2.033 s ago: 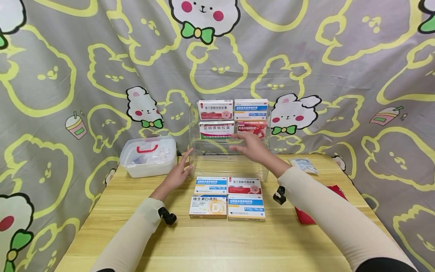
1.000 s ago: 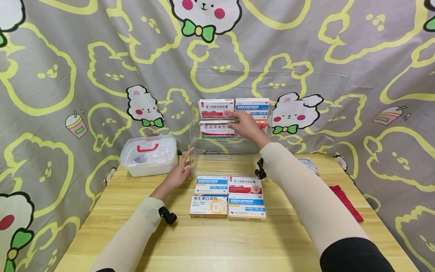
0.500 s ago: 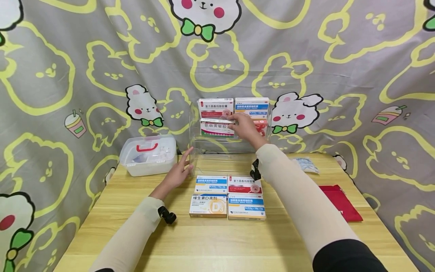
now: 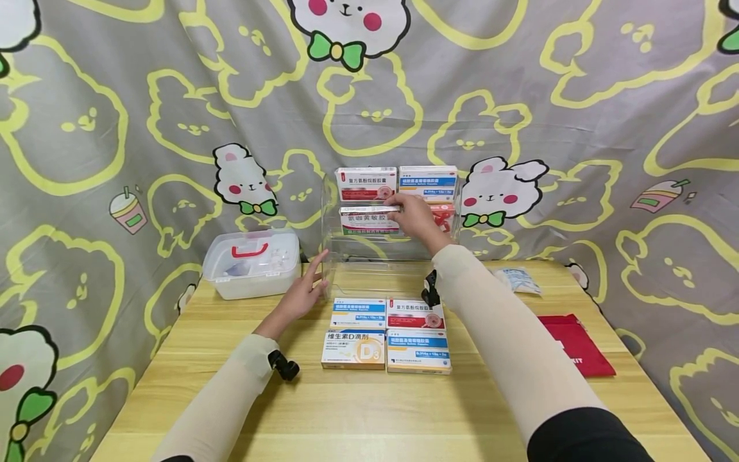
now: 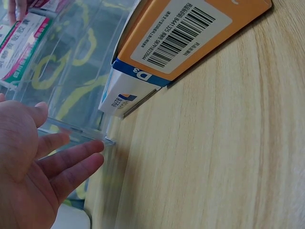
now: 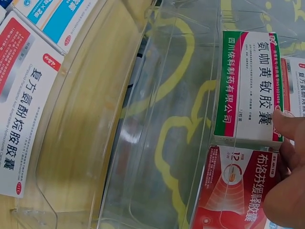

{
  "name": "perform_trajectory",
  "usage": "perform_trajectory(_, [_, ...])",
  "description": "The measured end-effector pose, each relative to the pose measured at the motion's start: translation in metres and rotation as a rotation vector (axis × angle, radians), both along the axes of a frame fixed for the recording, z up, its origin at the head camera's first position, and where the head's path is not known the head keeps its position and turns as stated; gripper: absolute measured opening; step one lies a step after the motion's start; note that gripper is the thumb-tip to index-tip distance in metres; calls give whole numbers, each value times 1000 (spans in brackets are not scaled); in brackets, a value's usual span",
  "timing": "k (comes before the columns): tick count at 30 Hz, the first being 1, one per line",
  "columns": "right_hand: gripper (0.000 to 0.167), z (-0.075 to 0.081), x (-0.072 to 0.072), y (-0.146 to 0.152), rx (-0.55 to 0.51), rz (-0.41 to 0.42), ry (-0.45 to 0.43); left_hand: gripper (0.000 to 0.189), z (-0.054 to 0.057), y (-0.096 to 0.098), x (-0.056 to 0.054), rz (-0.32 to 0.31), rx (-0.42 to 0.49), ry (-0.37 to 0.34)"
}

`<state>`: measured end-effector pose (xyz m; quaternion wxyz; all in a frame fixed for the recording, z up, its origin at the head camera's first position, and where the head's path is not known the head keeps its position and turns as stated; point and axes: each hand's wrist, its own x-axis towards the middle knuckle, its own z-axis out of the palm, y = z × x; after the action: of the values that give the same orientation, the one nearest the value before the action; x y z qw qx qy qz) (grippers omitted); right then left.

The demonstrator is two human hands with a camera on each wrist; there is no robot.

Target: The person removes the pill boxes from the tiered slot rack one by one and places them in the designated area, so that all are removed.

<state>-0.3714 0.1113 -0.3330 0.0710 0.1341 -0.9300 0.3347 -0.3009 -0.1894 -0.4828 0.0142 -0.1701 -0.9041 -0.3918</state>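
Note:
My right hand point(image 4: 417, 218) pinches the right end of a white, green and magenta medicine box point(image 4: 365, 221) between thumb and fingers. That box stands on the second tier of a clear acrylic rack point(image 4: 381, 268). Beside it, partly behind my hand, is a red medicine box point(image 6: 236, 188). Above them on the top tier are a white-and-red box point(image 4: 366, 185) and a white-and-blue box point(image 4: 428, 183). My left hand point(image 4: 299, 297) is at the rack's left side with fingers extended; its fingertips appear to touch the clear panel.
In front of the rack lie a blue-and-white box point(image 4: 358, 312), a red-and-white box point(image 4: 414, 316), a vitamin D box point(image 4: 353, 350) and another blue-and-white box point(image 4: 418, 351). A lidded plastic case point(image 4: 252, 264) stands left; a packet point(image 4: 519, 281) and red pouch point(image 4: 577, 346) lie right.
My right hand has moved up and left from below the red box and taken hold of the green-and-white box's right end. That box has shifted slightly in its tier. My left hand stays put.

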Motion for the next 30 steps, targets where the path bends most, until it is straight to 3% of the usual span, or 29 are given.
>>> perform_trajectory(9, [27,0,-1,-1,-32,-43,-29,82,-4,0,-2,0,16,21])
perform_trajectory(30, [15,5,2,2,-164,-2,-34,79,-2,-1,-1,-11,17,23])
